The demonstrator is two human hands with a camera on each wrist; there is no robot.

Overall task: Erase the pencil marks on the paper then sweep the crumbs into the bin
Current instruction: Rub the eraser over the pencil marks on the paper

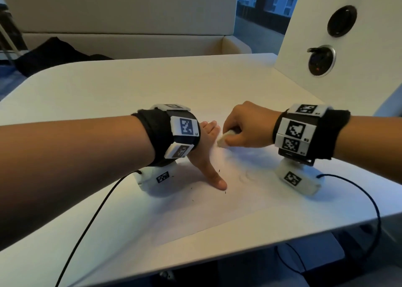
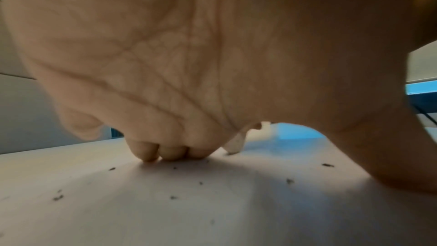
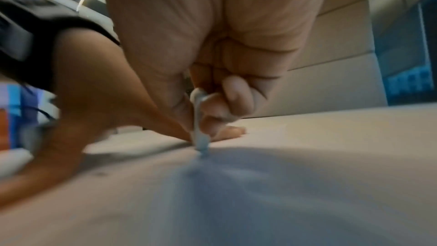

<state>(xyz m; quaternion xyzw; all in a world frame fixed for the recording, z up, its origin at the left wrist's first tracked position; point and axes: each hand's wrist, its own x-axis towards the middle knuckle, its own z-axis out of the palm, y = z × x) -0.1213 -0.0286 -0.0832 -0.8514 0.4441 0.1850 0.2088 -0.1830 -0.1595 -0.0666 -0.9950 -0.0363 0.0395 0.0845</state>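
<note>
The left hand [image 1: 208,154] lies flat on the paper [image 1: 217,208]. Its fingers are spread out and hold nothing, and the thumb points back toward the person. It likely presses down so the sheet does not slide or crumple while the rubbing goes on. Little dark crumbs [image 2: 58,197] lie on the paper around this hand.

Just to the right of it, almost touching its fingers, is the eraser [image 1: 224,139]. It is a small white block, and its bottom end touches the paper. The right hand [image 1: 245,127] is curled around it, pinching it between the thumb and fingers. Holding it tight and low like this probably lets the person push hard on the marks.

A faint grey scribble [image 1: 247,175] shows on the paper closer to the person, so the erasing looks not yet finished. The sweeping has not begun.

The paper rests on a pale table [image 1: 108,86]. No bin shows in any view.
</note>
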